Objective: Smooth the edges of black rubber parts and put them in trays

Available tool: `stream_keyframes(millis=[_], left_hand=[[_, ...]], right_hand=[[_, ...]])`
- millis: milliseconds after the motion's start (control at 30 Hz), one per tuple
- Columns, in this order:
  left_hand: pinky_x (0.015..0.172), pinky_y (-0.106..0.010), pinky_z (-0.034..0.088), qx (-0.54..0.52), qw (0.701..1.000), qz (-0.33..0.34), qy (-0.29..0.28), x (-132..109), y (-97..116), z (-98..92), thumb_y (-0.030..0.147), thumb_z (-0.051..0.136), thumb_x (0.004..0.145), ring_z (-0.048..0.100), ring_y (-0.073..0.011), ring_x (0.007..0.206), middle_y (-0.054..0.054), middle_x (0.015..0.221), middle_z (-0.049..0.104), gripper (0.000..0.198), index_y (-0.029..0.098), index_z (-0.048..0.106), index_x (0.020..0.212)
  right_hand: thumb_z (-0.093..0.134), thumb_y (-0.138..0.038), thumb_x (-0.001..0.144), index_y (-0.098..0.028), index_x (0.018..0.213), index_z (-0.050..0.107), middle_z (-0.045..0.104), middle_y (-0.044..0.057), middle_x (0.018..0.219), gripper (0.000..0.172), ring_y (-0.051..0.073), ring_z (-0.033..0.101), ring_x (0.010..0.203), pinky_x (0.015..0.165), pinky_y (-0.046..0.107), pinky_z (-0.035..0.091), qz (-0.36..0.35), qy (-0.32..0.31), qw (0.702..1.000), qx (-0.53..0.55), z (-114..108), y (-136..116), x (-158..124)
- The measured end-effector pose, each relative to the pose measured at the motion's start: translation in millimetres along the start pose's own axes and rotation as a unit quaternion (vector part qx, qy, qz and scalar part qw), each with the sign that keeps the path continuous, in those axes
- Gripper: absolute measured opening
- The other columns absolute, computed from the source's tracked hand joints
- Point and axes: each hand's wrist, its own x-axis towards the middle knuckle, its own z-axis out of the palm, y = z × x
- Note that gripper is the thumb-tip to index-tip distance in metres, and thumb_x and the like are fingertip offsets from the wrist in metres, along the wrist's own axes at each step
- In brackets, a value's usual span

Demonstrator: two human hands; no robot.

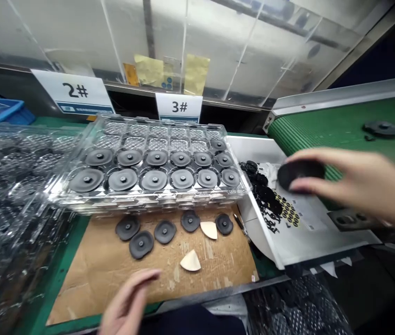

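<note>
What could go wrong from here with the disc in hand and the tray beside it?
The black disc in the right hand is gripped near its edge above the white bin of small black scraps, so it could slip and get lost among them. The loose discs on the cardboard lie near the left hand and might get knocked. A bump to the clear tray might unseat its rows of discs.

5 black rubber discs (165,231), 2 beige wedges (190,261).

Black 2# on the left white placard (74,91), black 3# on the right white placard (179,107)
</note>
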Motion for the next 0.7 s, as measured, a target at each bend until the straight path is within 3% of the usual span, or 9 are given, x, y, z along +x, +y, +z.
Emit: stream_keyframes(millis=[33,67,133,167,233,367,433,567,700], left_hand=[[0.089,-0.038,0.044,-0.102,0.988,-0.059,-0.098,3,15,16.1,0.036,0.055,0.079,0.059,-0.0232,0.098,-0.006,0.104,0.066,0.026,0.025,0.062,0.101],[0.088,-0.04,0.045,-0.218,0.952,-0.097,-0.191,4,28,31.5,0.042,0.056,0.076,0.058,-0.0243,0.1,-0.008,0.108,0.064,0.036,0.026,0.059,0.108],[0.085,-0.043,0.045,-0.415,0.835,-0.16,-0.325,6,45,55.1,0.052,0.065,0.064,0.058,-0.0278,0.101,-0.011,0.113,0.061,0.061,0.027,0.051,0.117],[0.086,-0.044,0.043,-0.448,0.793,-0.178,-0.373,6,49,61.6,0.053,0.068,0.06,0.059,-0.0288,0.1,-0.012,0.113,0.06,0.069,0.027,0.048,0.121],[0.09,-0.046,0.038,-0.455,0.763,-0.183,-0.422,3,45,63.6,0.052,0.07,0.058,0.058,-0.03,0.101,-0.013,0.109,0.062,0.073,0.024,0.047,0.121],[0.094,-0.048,0.033,-0.456,0.766,-0.186,-0.414,-4,19,42.4,0.054,0.069,0.056,0.058,-0.0327,0.101,-0.014,0.098,0.066,0.072,0.016,0.054,0.115],[0.095,-0.046,0.033,-0.471,0.758,-0.206,-0.401,-8,9,29.8,0.055,0.07,0.054,0.057,-0.0325,0.102,-0.013,0.097,0.066,0.067,0.015,0.06,0.107],[0.088,-0.041,0.041,-0.518,0.737,-0.247,-0.357,-14,6,8.8,0.054,0.063,0.064,0.056,-0.0265,0.105,-0.007,0.115,0.059,0.059,0.029,0.053,0.116],[0.088,-0.038,0.042,-0.591,0.727,-0.265,-0.225,-8,12,-9.4,0.04,0.069,0.066,0.054,-0.029,0.11,-0.006,0.122,0.056,0.054,0.034,0.051,0.116]], right_hand=[[0.055,-0.062,0.064,-0.021,0.1,0.065,0.067,0.003,0.092,0.056,0.018,0.062,0.082,0.068,0.032,0.046,-0.055,-0.046,0.994,0.085,12,-27,-17],[0.063,-0.057,0.065,-0.025,0.098,0.066,0.066,0.006,0.093,0.046,0.02,0.062,0.084,0.067,0.033,0.049,-0.097,-0.098,0.977,0.161,26,-52,-35],[0.069,-0.047,0.066,-0.031,0.101,0.064,0.061,0.006,0.106,0.039,0.024,0.056,0.1,0.08,0.035,0.05,-0.147,-0.206,0.926,0.279,57,-93,-68],[0.07,-0.044,0.067,-0.032,0.103,0.062,0.058,0.006,0.111,0.039,0.024,0.055,0.104,0.084,0.034,0.049,-0.137,-0.237,0.902,0.333,73,-109,-81],[0.066,-0.044,0.071,-0.031,0.104,0.062,0.055,0.006,0.116,0.036,0.024,0.052,0.108,0.091,0.035,0.046,-0.092,-0.274,0.856,0.429,105,-133,-102],[0.06,-0.051,0.073,-0.028,0.105,0.063,0.055,0.008,0.115,0.04,0.025,0.054,0.107,0.091,0.035,0.044,-0.024,-0.302,0.775,0.554,152,-167,-121],[0.062,-0.052,0.071,-0.029,0.11,0.061,0.053,0.008,0.12,0.046,0.025,0.052,0.11,0.093,0.036,0.042,-0.012,-0.317,0.764,0.562,159,-181,-123],[0.055,-0.051,0.077,-0.032,0.123,0.05,0.046,0.007,0.129,0.05,0.025,0.044,0.119,0.099,0.038,0.036,-0.006,-0.294,0.786,0.544,163,-194,-119],[0.035,-0.044,0.089,-0.025,0.124,0.048,0.056,0.007,0.1,0.042,0.017,0.062,0.076,0.074,0.032,0.052,0.128,-0.195,0.872,0.43,192,-185,-117]])
